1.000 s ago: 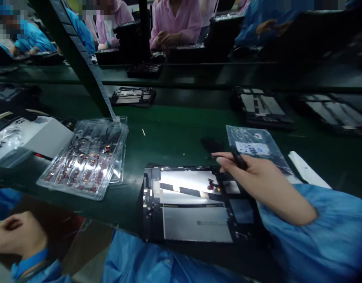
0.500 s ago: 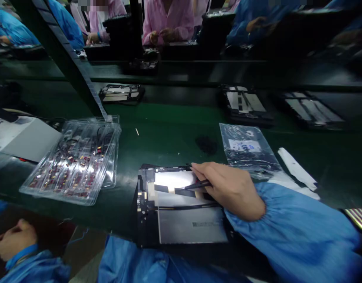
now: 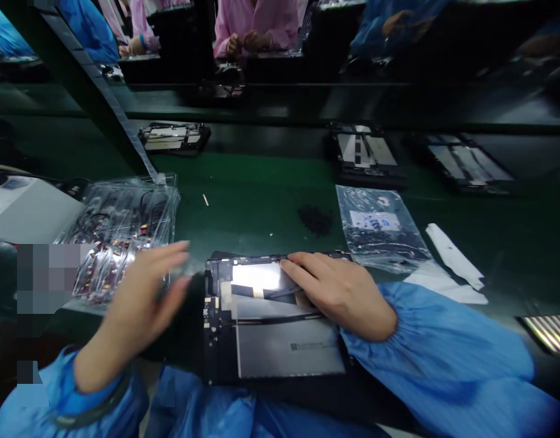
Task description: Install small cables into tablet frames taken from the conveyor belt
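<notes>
An opened tablet (image 3: 289,356) lies in front of me, its silver battery packs, dark cables and circuit board exposed. My right hand (image 3: 341,292) rests over its upper right part, fingertips touching the top edge. Dark tweezers (image 3: 286,293) seem to stick out beneath those fingers, partly hidden by the hand. My left hand (image 3: 145,298), blurred by motion, is in the air left of the tablet, with thumb and fingers apart and nothing visible in it. Behind it is a stack of clear plastic trays (image 3: 163,207) with small reddish circuit parts and cables.
A clear labelled bag (image 3: 382,228) and white paper strips (image 3: 455,255) lie to the right. Beyond are a small dark heap (image 3: 315,220) and more opened tablets (image 3: 366,152). A slanted post (image 3: 101,91) rises at left, near a white box (image 3: 28,207). Co-workers sit opposite.
My left hand has come up from the lower left to beside the tablet. My right hand has flattened onto the tablet's upper edge. The whole view has shifted slightly.
</notes>
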Demonstrator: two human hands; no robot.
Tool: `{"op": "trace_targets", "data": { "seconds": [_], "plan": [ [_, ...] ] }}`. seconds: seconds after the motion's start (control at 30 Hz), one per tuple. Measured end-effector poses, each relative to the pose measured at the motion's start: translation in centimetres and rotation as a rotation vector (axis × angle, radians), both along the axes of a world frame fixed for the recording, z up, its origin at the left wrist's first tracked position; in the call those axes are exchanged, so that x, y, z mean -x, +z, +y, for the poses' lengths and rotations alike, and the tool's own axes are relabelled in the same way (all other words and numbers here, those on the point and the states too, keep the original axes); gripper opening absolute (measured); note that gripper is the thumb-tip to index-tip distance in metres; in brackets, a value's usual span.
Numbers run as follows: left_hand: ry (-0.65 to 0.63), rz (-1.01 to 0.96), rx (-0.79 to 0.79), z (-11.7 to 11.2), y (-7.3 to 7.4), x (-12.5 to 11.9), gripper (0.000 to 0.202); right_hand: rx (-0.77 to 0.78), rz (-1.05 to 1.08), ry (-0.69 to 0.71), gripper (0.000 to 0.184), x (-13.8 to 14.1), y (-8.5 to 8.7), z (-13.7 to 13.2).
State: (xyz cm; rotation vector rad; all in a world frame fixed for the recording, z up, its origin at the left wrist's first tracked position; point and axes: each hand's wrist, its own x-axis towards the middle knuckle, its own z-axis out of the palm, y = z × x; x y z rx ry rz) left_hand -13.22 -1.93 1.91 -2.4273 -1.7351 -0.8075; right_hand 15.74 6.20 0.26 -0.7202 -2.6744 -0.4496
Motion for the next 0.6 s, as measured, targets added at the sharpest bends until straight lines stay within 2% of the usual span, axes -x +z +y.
{"op": "trace_targets", "data": {
  "seconds": [0.07, 0.1, 0.17, 0.27, 0.37, 0.6],
  "plan": [
    [-0.305, 0.128, 0.081, 2.4, 0.1, -3.1, 0.032, 0.007, 0.007, -0.007, 0.026, 0.0, -0.1, 0.0],
    [-0.407, 0.151, 0.098, 3.6, 0.0, -4.4, 0.029, 0.010, 0.012, -0.010, 0.027, 0.1, -0.1, 0.0],
    [-0.519, 0.187, 0.118, 5.4, -0.6, -6.3, 0.028, 0.009, 0.029, -0.012, 0.027, 0.2, -0.1, 0.0],
    [-0.563, 0.202, 0.140, 6.7, -1.5, -7.5, 0.027, 0.011, 0.049, -0.011, 0.025, 0.4, 0.0, 0.0],
    [-0.553, 0.115, 0.168, 6.9, -1.9, -7.5, 0.026, 0.049, 0.039, -0.015, 0.022, 0.3, 0.3, -0.2],
    [-0.567, 0.000, 0.189, 6.8, -2.2, -7.1, 0.025, 0.320, 0.074, -0.073, 0.026, -1.5, 1.2, -1.2]
  ]
}}
